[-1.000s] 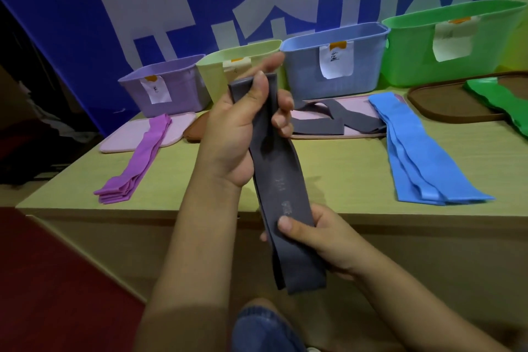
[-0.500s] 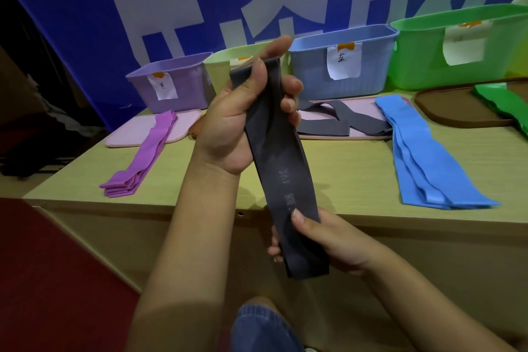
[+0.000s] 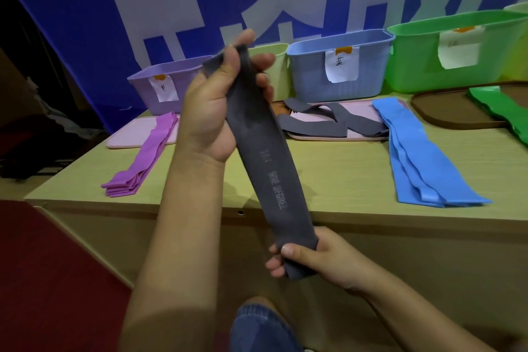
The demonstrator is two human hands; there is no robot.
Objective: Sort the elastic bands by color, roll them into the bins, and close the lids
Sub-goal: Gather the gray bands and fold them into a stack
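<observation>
Hands' grip pinches grey band [image 3: 268,166] ends, long axis steeply diagonal, top tilted left.

A row of plastic bins stands at the back of the pale wooden table [image 3: 328,180]: the purple plastic bin [image 3: 168,88] leftmost, then the blue plastic bin [image 3: 340,66], then the green plastic bin [image 3: 445,51] rightmost. Before the purple bin lies a pink flat lid [image 3: 128,137], with the stack of purple elastic bands [image 3: 143,163] partly on it. Loose grey elastic bands [image 3: 320,120] lie on a second pink lid [image 3: 357,111] before the blue bin; the stack of blue elastic bands [image 3: 420,157] lies just right of them. The green elastic bands [image 3: 500,106] seem to rest on the brown lid [image 3: 445,111].
</observation>
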